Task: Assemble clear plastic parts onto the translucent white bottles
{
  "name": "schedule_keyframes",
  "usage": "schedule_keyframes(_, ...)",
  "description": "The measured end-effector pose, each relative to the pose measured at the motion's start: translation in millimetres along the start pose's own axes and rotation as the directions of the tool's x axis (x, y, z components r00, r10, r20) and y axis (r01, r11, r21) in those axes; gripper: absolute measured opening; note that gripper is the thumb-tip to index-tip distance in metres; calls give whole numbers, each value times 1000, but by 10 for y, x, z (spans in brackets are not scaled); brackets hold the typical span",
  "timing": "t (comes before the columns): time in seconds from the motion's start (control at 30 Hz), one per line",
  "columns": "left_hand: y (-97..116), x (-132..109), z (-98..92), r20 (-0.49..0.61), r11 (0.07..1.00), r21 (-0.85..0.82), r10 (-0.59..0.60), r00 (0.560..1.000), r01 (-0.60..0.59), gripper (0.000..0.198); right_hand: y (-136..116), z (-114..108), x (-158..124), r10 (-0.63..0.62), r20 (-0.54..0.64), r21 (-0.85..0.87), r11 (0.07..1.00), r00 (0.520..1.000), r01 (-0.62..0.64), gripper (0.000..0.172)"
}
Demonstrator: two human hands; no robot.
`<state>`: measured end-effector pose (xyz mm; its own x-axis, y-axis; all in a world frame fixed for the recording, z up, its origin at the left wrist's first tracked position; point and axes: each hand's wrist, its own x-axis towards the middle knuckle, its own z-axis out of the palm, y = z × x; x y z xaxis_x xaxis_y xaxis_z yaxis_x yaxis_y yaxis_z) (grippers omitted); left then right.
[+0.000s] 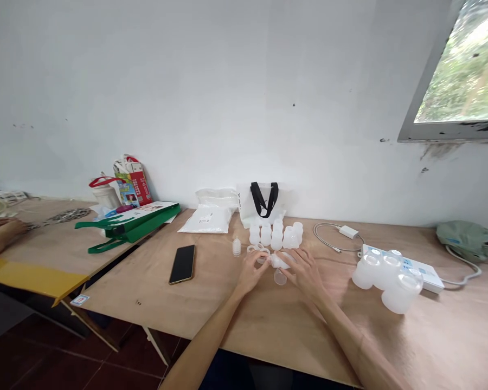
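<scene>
In front of the white bag [246,205], the left hand [252,272] is at pale rings [263,259] and the right hand [306,272] holds a translucent bottle [282,260], with standing bottles [276,239] nearest the bag, a phone [182,265] front-left and a power strip [428,273] right.

Black phone [182,265], perhaps a pouch [467,239]

Nothing readable. Print too small or blurred on: shopping bag [141,187], white lettering on red; green-sided bag [136,223], red print; white packet [207,219], dark label; white tote bag [246,212], black lettering; table-corner sticker [80,299], blue/red; power strip [431,279], blue markings.
</scene>
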<state>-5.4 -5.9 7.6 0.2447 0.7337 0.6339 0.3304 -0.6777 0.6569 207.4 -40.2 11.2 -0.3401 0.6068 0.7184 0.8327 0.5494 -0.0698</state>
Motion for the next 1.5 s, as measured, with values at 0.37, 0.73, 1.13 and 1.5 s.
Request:
schedule_keyframes(0.37,-65,78,-9,1,859,-444,-283,959,254,51,165,-40,-5,682,-84,604,615,727,-507,52)
schedule_keyframes(0.73,-121,247,-262,-280,929,-303,-300,912,213,31,243,25,-37,738,-88,567,590,669,-575,54)
schedule_keyframes(1.13,-516,538,-593,-449,963,105,-175,876,246,24,238,87,-65,705,-81,518,634,705,-574,54)
schedule_keyframes(1.5,-775,293,-581,-355,970,126,-150,923,206,39,332,170,-100,691,-98,457,670,716,-584,55)
